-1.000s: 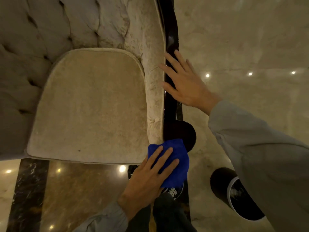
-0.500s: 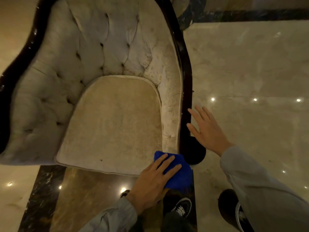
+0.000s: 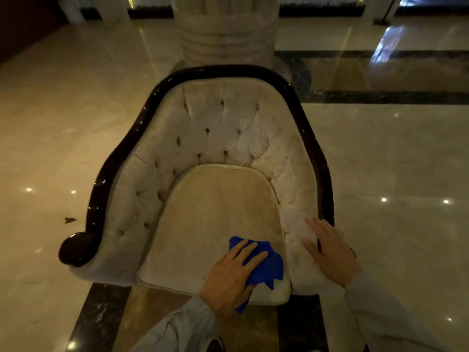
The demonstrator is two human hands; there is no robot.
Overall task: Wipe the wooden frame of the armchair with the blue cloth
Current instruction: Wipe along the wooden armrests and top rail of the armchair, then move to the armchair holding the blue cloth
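Note:
A tufted cream armchair stands in front of me, edged by a dark glossy wooden frame [image 3: 121, 158] that runs around the back and ends in a rounded scroll [image 3: 76, 247] at the left arm. My left hand [image 3: 232, 276] presses the blue cloth [image 3: 269, 268] flat on the front right corner of the seat cushion [image 3: 215, 214]. My right hand [image 3: 330, 252] lies flat, fingers spread, on the front of the right armrest, covering the frame's end there.
A ribbed stone column [image 3: 224, 36] rises directly behind the chair. Glossy marble floor [image 3: 396, 161] with dark inlay bands surrounds it. A dark floor strip [image 3: 99, 318] runs under the chair's front, close to my legs.
The view has risen and pulled back, showing the whole chair. My left hand slid the cloth from the right arm's front end onto the seat cushion. My right hand settled on the armrest.

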